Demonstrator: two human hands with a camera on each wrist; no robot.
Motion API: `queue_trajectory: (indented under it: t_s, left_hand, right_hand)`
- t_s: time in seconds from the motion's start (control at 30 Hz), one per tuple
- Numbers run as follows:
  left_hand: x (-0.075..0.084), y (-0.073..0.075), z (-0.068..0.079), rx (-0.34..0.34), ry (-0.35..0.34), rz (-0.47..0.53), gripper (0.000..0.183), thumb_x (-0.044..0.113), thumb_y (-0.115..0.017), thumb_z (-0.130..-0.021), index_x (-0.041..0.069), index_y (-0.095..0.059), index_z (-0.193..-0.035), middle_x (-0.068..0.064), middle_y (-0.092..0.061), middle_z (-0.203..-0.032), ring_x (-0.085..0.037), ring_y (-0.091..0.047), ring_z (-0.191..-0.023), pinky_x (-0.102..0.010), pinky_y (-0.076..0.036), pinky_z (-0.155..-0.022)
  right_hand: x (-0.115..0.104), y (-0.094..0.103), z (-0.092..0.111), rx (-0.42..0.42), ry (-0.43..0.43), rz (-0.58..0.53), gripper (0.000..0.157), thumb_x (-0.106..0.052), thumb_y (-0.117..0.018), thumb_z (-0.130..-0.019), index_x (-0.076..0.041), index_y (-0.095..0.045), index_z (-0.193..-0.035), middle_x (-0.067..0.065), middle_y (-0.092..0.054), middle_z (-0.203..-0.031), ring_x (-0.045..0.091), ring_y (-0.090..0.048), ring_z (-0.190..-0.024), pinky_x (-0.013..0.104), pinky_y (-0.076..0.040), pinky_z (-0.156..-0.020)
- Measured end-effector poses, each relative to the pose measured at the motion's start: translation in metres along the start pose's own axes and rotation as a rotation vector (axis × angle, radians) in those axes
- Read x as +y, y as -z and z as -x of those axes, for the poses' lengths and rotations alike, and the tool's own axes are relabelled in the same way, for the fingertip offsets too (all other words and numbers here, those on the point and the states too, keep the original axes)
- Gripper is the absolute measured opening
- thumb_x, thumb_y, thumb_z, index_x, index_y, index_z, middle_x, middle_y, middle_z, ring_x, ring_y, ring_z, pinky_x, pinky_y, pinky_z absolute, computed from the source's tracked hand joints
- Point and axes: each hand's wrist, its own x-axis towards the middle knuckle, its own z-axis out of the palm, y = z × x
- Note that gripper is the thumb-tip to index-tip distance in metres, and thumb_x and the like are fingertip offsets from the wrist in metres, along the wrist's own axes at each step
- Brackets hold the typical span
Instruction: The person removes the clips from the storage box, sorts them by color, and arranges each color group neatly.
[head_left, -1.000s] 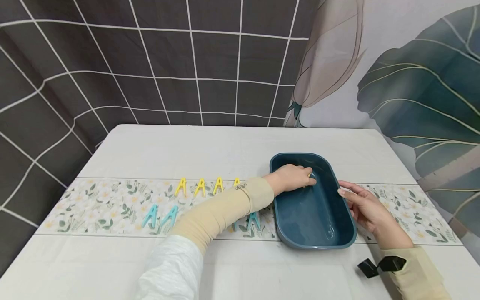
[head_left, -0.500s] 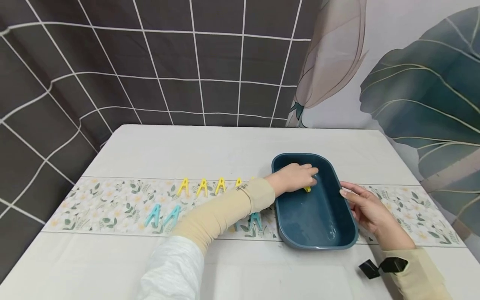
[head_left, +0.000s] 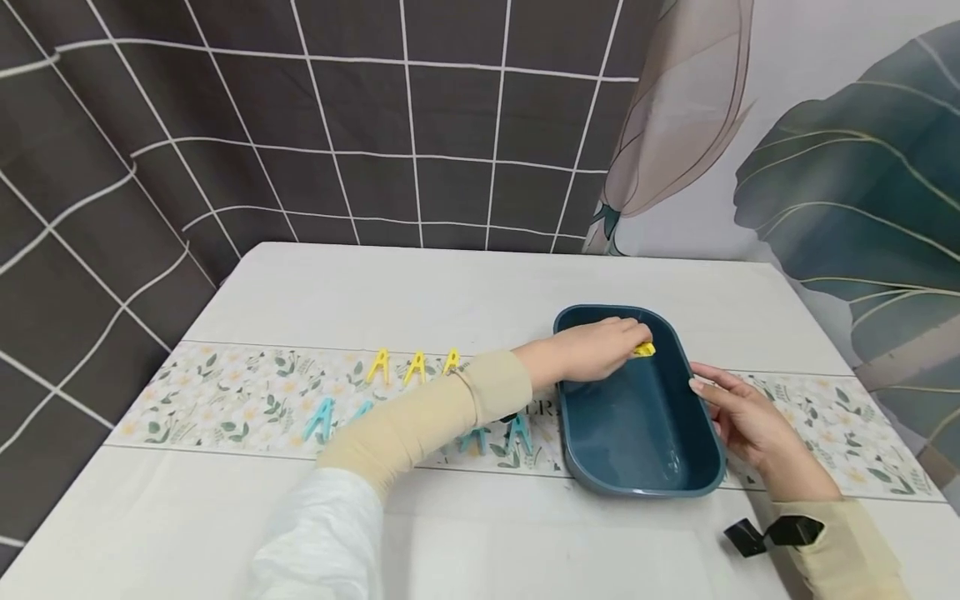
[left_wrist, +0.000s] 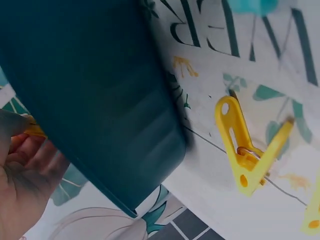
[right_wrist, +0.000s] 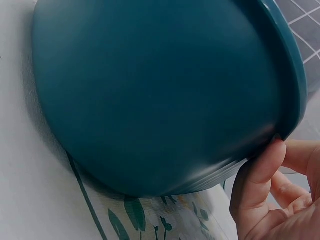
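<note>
My left hand [head_left: 592, 350] reaches over the left rim of a dark blue plastic tub [head_left: 633, 442] and pinches a yellow clothespin [head_left: 643, 350] inside it. Only part of that clothespin shows in the left wrist view, between the fingers. My right hand [head_left: 750, 421] holds the tub's right side, with thumb and fingertips at the rim. The right wrist view shows those fingertips against the tub's outer wall [right_wrist: 160, 100]. Left of the tub, yellow clothespins [head_left: 416, 367] stand in a row behind several light-blue clothespins [head_left: 519, 433]; my left sleeve covers part of both rows.
The white table [head_left: 480, 533] carries a flowered strip [head_left: 225, 400] with dark printed letters. A dark grid-patterned cloth [head_left: 337, 125] hangs behind, beside a leaf-patterned one [head_left: 862, 200] at the right. A black strap piece [head_left: 795, 531] sits on the right wrist.
My left hand has shifted right within the tub, and the yellow clothespin now shows past its fingertips. My left sleeve covers more of the yellow row. The right hand keeps its place at the rim.
</note>
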Motion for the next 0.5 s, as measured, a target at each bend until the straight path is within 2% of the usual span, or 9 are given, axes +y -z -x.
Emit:
queue_trajectory:
  t_s: [0.1,0.23,0.33,0.5]
  left_hand:
    - [-0.002,0.0,0.006,0.014,-0.002,0.149,0.033,0.018,-0.037,-0.103,0.009,-0.041,-0.135,-0.003,-0.05,-0.129,-0.01,-0.048,-0.116,-0.014,-0.037,-0.099]
    - [-0.004,-0.001,0.013,0.045,-0.006,0.447,0.032,0.014,-0.037,-0.103,0.005,-0.039,-0.134,-0.009,-0.052,-0.124,-0.011,-0.052,-0.105,-0.012,-0.042,-0.088]
    - [-0.005,-0.003,0.017,0.05,0.006,0.671,0.033,0.009,-0.037,-0.103,0.002,-0.037,-0.135,-0.013,-0.054,-0.122,-0.014,-0.056,-0.104,-0.012,-0.045,-0.082]
    - [-0.002,-0.006,0.023,0.015,0.08,1.084,0.038,0.002,-0.036,-0.102,-0.001,-0.032,-0.139,-0.022,-0.053,-0.128,-0.027,-0.054,-0.119,-0.023,-0.05,-0.093]
  right_hand:
    - [0.001,-0.001,-0.001,-0.005,-0.007,-0.008,0.025,-0.013,-0.055,-0.097,-0.034,-0.069,-0.099,-0.005,-0.071,-0.081,0.008,-0.063,-0.059,0.019,-0.052,-0.05]
    - [0.002,-0.003,-0.002,-0.006,-0.013,-0.027,0.025,-0.012,-0.056,-0.096,-0.033,-0.069,-0.099,-0.005,-0.071,-0.082,0.008,-0.064,-0.061,0.02,-0.053,-0.051]
    - [0.002,-0.005,-0.002,-0.001,-0.011,-0.022,0.024,-0.013,-0.057,-0.096,-0.033,-0.069,-0.098,-0.005,-0.071,-0.081,0.008,-0.064,-0.06,0.02,-0.053,-0.051]
    - [0.003,-0.007,-0.001,-0.002,0.0,-0.003,0.022,-0.013,-0.058,-0.095,-0.033,-0.069,-0.098,-0.005,-0.072,-0.081,0.008,-0.065,-0.06,0.02,-0.054,-0.052]
